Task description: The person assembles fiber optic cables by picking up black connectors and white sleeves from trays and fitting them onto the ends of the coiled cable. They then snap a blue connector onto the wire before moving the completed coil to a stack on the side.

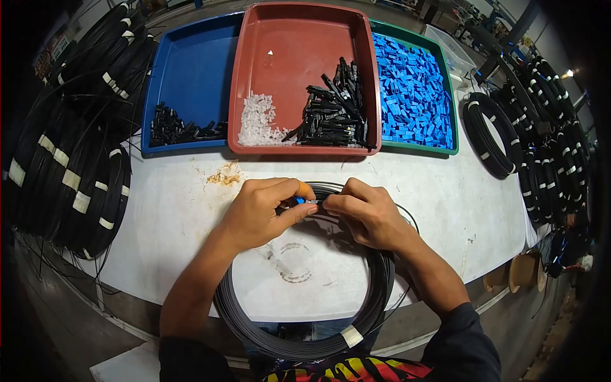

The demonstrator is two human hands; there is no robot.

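Near the middle of the table, my left hand (pixel 270 207) pinches a small blue connector (pixel 300 200) with a pale tip between thumb and index finger. An orange cover wraps one of its fingertips. My right hand (pixel 369 213) is closed at the connector's right side, its fingertips pressed together; whatever they grip is too small to make out. Under both hands lies a coil of black cable (pixel 379 286), banded with white tape at the front and overhanging the table's near edge. A loose strand curves past my right wrist.
Behind the hands, a blue tray (pixel 191 70) holds black parts, a red tray (pixel 280 38) holds clear and black pieces, and a green tray (pixel 456 127) holds blue connectors. Black cable coils stand left (pixel 63 172) and right (pixel 493 135) of the white table (pixel 172 223).
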